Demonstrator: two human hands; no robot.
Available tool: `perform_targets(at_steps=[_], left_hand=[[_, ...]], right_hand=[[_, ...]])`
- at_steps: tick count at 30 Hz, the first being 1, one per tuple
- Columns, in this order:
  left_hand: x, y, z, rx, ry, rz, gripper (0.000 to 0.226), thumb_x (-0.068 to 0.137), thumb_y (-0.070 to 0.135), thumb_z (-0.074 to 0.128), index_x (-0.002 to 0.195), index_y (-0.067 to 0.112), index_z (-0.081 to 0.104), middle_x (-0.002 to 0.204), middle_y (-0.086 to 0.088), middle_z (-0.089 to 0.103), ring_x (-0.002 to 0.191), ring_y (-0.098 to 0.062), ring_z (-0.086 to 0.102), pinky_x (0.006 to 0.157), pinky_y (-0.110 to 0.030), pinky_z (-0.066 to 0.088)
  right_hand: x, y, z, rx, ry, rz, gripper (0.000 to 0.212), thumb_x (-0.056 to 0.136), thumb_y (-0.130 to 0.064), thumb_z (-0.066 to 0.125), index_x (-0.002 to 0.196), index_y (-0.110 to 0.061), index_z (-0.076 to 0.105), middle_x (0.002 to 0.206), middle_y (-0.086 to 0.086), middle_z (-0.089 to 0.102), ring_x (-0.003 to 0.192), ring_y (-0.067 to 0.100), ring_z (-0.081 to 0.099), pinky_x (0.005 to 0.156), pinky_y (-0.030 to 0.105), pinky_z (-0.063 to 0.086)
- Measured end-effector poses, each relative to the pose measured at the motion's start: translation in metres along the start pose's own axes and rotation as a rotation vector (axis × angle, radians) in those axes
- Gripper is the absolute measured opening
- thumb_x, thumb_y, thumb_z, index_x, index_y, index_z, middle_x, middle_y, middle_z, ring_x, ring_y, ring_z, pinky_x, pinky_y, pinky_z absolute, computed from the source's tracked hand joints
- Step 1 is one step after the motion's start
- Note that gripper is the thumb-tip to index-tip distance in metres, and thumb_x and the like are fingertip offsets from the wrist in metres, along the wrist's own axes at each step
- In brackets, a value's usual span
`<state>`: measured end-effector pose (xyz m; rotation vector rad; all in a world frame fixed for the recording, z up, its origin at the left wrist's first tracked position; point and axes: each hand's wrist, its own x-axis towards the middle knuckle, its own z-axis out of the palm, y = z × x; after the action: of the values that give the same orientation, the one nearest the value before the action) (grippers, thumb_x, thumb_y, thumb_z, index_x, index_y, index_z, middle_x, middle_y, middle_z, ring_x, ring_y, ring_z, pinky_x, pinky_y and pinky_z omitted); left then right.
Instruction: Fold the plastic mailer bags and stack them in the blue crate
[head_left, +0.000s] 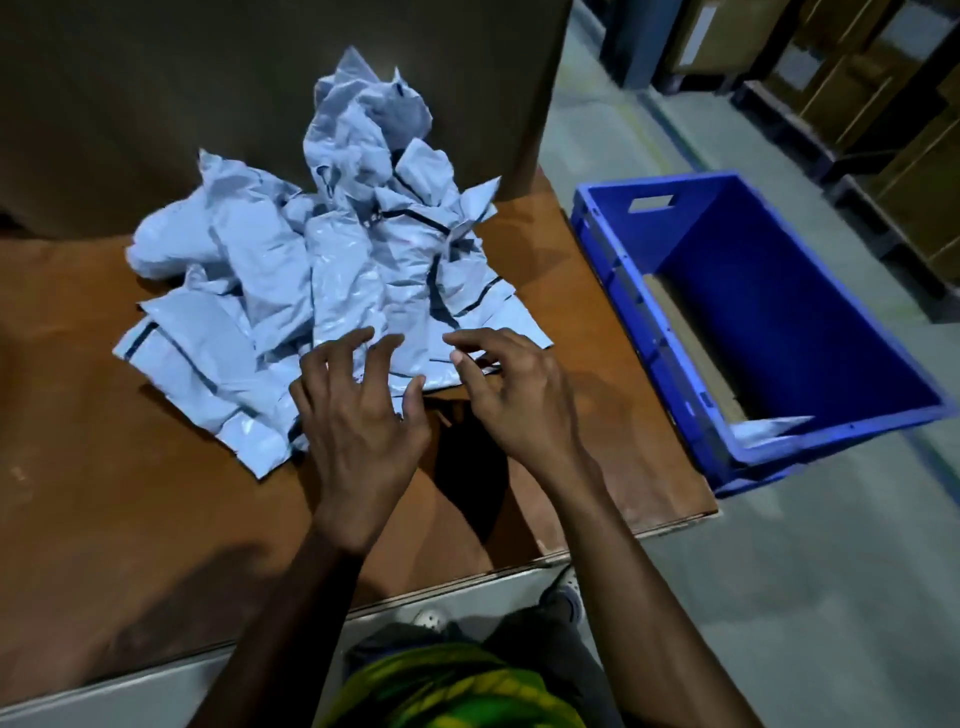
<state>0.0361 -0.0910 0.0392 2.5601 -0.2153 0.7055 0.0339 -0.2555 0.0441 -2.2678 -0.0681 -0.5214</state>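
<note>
Nearest us is a green-and-yellow garment (457, 691). From it our forearms run up to the pile (332, 270) of crumpled mailers on the table (104, 493). Both hands sit side by side at the pile's near edge. The left hand (358, 415) has its fingers spread and bent, with the tips on or just over the plastic. The right hand (519, 400) has thumb and forefinger apart at the pile's near right corner (whether they touch the sheet we cannot tell). Neither grips anything. The flattest mailer (415, 358) lies just ahead of both sets of fingertips, and its long side seems to run across us. We judge either hand could draw it in. The crate (623, 291) stands on the floor right of the pile, nearer the right hand, with a pale mailer in its near corner.
</note>
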Motion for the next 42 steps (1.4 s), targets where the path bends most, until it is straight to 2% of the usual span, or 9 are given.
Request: perform_targets(at_steps=[4, 12, 17, 22, 26, 30, 33, 36, 42], left_hand=[[0.01, -0.026, 0.026, 0.078, -0.125, -0.079, 0.052, 0.081, 0.018, 0.076, 0.131, 0.016, 0.062, 0.136, -0.013, 0.056, 0.124, -0.039, 0.051, 0.089, -0.051, 0.042], [0.003, -0.008, 0.004, -0.12, 0.118, 0.113, 0.036, 0.081, -0.004, 0.061, 0.11, 0.012, 0.074, 0.116, -0.009, 0.068, 0.108, -0.036, 0.062, 0.081, -0.045, 0.048], [-0.027, 0.021, 0.018, -0.303, -0.082, 0.398, 0.031, 0.084, -0.007, 0.06, 0.108, 0.007, 0.074, 0.12, -0.011, 0.069, 0.111, -0.037, 0.063, 0.087, -0.048, 0.051], [-0.054, 0.023, 0.057, -0.361, -0.3, 0.571, 0.038, 0.078, -0.009, 0.055, 0.107, 0.008, 0.071, 0.119, -0.011, 0.067, 0.112, -0.037, 0.061, 0.087, -0.049, 0.051], [-0.069, 0.006, 0.069, -0.356, -0.396, 0.657, 0.031, 0.078, -0.009, 0.058, 0.1, 0.008, 0.071, 0.117, -0.01, 0.068, 0.116, -0.035, 0.059, 0.101, -0.048, 0.048], [-0.07, -0.007, 0.07, -0.395, -0.41, 0.65, 0.033, 0.083, -0.002, 0.043, 0.089, 0.007, 0.074, 0.112, -0.009, 0.071, 0.118, -0.031, 0.063, 0.115, -0.051, 0.041], [-0.065, 0.003, 0.059, -0.487, -0.304, 0.526, 0.035, 0.068, -0.007, 0.044, 0.08, 0.007, 0.074, 0.103, -0.005, 0.074, 0.11, -0.031, 0.067, 0.104, -0.053, 0.047], [-0.055, 0.037, 0.051, -0.409, -0.27, 0.36, 0.044, 0.069, 0.001, 0.042, 0.096, 0.007, 0.075, 0.11, -0.006, 0.074, 0.114, -0.033, 0.065, 0.097, -0.049, 0.048], [-0.055, 0.075, 0.059, 0.016, -0.567, 0.239, 0.065, 0.09, 0.036, 0.031, 0.125, -0.002, 0.07, 0.137, -0.018, 0.065, 0.138, -0.039, 0.05, 0.121, -0.054, 0.03]], right_hand=[[0.008, -0.012, 0.022, 0.004, -0.038, 0.002, 0.02, 0.1, -0.031, 0.066, 0.118, -0.03, 0.076, 0.113, -0.012, 0.074, 0.09, 0.008, 0.069, 0.078, 0.039, 0.058], [-0.017, 0.009, -0.005, 0.064, 0.158, 0.045, 0.019, 0.101, -0.016, 0.068, 0.116, -0.021, 0.078, 0.109, -0.009, 0.073, 0.09, 0.005, 0.068, 0.076, 0.033, 0.057], [-0.053, 0.033, -0.043, 0.008, 0.349, 0.103, 0.019, 0.1, -0.01, 0.069, 0.115, -0.016, 0.078, 0.107, -0.004, 0.073, 0.091, 0.011, 0.069, 0.074, 0.034, 0.057], [-0.094, 0.066, -0.055, -0.139, 0.366, 0.204, 0.022, 0.096, -0.006, 0.072, 0.113, -0.019, 0.079, 0.104, -0.002, 0.074, 0.088, 0.013, 0.069, 0.073, 0.042, 0.058], [-0.106, 0.069, -0.053, -0.297, 0.316, 0.088, 0.02, 0.094, -0.005, 0.071, 0.109, -0.015, 0.079, 0.105, -0.002, 0.074, 0.093, 0.02, 0.066, 0.08, 0.04, 0.055], [-0.086, 0.073, -0.05, -0.42, 0.196, -0.045, 0.021, 0.094, -0.015, 0.072, 0.114, -0.021, 0.077, 0.122, -0.003, 0.072, 0.112, 0.022, 0.064, 0.09, 0.039, 0.047], [-0.09, 0.087, -0.039, -0.555, 0.118, -0.048, 0.017, 0.095, -0.024, 0.069, 0.11, -0.025, 0.076, 0.116, -0.005, 0.072, 0.111, 0.024, 0.065, 0.089, 0.041, 0.041], [-0.105, 0.097, -0.031, -0.571, 0.129, 0.001, 0.015, 0.095, -0.024, 0.07, 0.108, -0.024, 0.077, 0.114, -0.004, 0.073, 0.108, 0.024, 0.066, 0.088, 0.041, 0.04], [-0.101, 0.084, -0.032, -0.602, 0.199, 0.047, 0.015, 0.097, -0.025, 0.067, 0.106, -0.019, 0.077, 0.125, 0.0, 0.071, 0.117, 0.023, 0.061, 0.102, 0.043, 0.037]])
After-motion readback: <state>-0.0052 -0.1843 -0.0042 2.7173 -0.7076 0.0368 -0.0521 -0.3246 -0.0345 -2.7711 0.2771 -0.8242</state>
